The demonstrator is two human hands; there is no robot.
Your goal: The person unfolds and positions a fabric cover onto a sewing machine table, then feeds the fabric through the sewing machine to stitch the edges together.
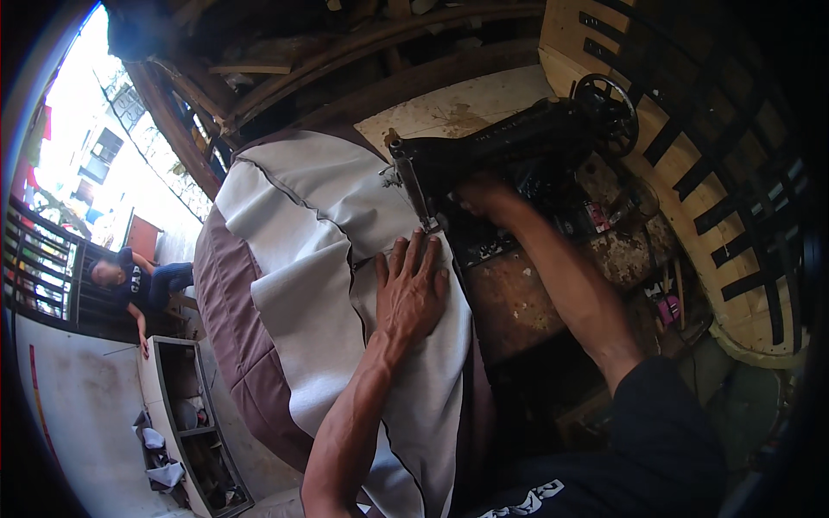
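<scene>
A black sewing machine with a handwheel stands on a worn table. Under its needle lies a white fabric panel with dark seams, joined to mauve fabric. My left hand lies spread on the white fabric, fingertips just below the presser foot. My right hand reaches beneath the machine's arm, right of the needle; its fingers are blurred and partly hidden.
A seated person is by a barred window at left, above a low cabinet. A wooden frame with black straps stands at right. Old timbers are behind the machine. A pink object sits below the table's right edge.
</scene>
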